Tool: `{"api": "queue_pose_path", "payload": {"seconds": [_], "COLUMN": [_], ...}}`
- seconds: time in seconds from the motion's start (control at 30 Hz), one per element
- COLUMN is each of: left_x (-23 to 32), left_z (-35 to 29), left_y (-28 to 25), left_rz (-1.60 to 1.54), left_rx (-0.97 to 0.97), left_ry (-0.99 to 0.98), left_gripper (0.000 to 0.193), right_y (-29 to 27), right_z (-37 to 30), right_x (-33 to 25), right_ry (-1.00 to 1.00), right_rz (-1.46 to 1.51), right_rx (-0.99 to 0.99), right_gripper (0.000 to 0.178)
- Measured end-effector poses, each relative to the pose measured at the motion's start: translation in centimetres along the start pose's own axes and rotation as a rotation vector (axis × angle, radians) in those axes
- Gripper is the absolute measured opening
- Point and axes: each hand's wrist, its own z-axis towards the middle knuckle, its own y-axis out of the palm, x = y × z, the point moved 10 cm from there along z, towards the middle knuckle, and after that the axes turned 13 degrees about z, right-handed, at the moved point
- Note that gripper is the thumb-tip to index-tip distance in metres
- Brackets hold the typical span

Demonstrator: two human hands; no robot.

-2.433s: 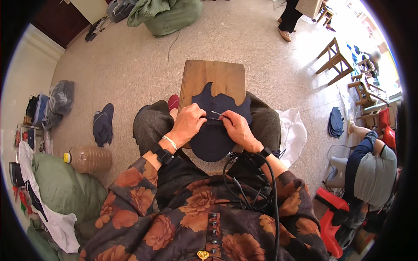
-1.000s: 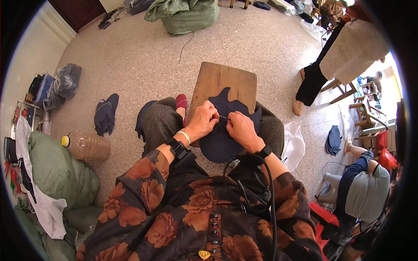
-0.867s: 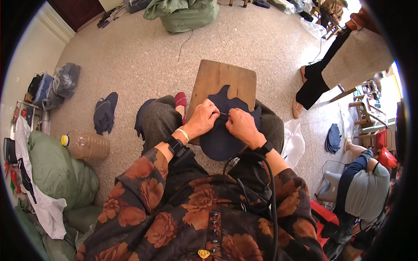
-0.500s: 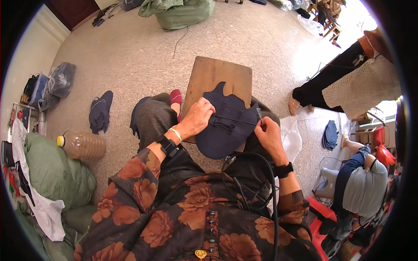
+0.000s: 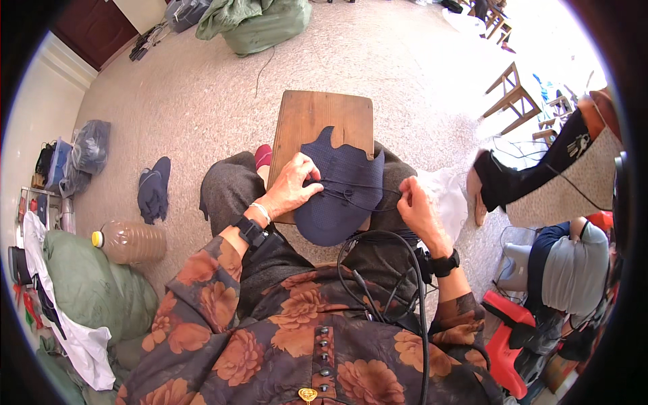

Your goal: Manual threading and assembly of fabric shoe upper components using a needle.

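Observation:
A navy knitted shoe upper (image 5: 329,226) lies flat on a wooden stool top (image 5: 326,109) between my knees, its notched end pointing away from me. A thin dark lace (image 5: 354,184) crosses its middle, with loose loops beside it. My left hand (image 5: 290,184) rests on the upper's left edge, thumb and fingers pinched on the lace. Off the upper's right edge, my right hand (image 5: 420,208) is closed in a pinch, and the lace runs toward it. The exact lace end in my right fingertips is too small to see.
More navy pieces (image 5: 154,189) lie on the floor at left, near a yellow-capped jug (image 5: 131,241) and a green sack (image 5: 91,283). White plastic (image 5: 442,196) lies beyond my right knee. At right are a person's black-clad leg (image 5: 533,175), a wooden stool (image 5: 511,98) and a red object (image 5: 507,341).
My right hand has moved off the upper's right edge, drawing the lace outward. The clear strip by its fingers no longer shows. My view has shifted, and the person's leg at right has moved.

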Motion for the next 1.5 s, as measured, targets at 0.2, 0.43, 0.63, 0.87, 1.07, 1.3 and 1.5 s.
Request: {"api": "queue_pose_path", "payload": {"seconds": [0.2, 0.43, 0.63, 0.87, 1.07, 1.3, 1.5], "left_x": [-0.6, -0.1, 0.2, 0.0, 6.1, 8.3, 7.3], "left_z": [0.4, 0.2, 0.3, -0.1, -2.3, -4.4, -4.0], "left_y": [0.3, 0.1, 0.0, 0.2, 0.9, 2.5, 2.9], "left_rz": [0.020, 0.083, 0.128, 0.107, 0.288, 0.353, 0.280], "left_rx": [0.123, 0.218, 0.234, 0.166, -0.108, -0.083, -0.070], "left_ry": [-0.039, -0.001, -0.018, -0.004, 0.230, 0.509, 0.494], "left_gripper": [0.023, 0.022, 0.022, 0.024, 0.059, 0.019, 0.015], "right_y": [0.8, 0.4, -3.1, -2.9, -1.7, -1.6, 0.5], "right_z": [0.2, -0.1, -2.4, -4.2, -3.1, -2.9, -1.8], "right_x": [-1.1, 2.9, 5.1, 7.0, 5.7, 3.1, 2.2], "right_ry": [-0.138, 0.173, 0.184, 0.279, 0.353, 0.330, 0.349], "right_rz": [-0.068, 0.407, 0.325, 0.346, 0.631, 0.941, 1.474], "right_rx": [-0.087, -0.162, -0.142, -0.124, -0.123, -0.085, -0.140], "right_gripper": [0.008, 0.008, 0.009, 0.009, 0.011, 0.015, 0.030]}}
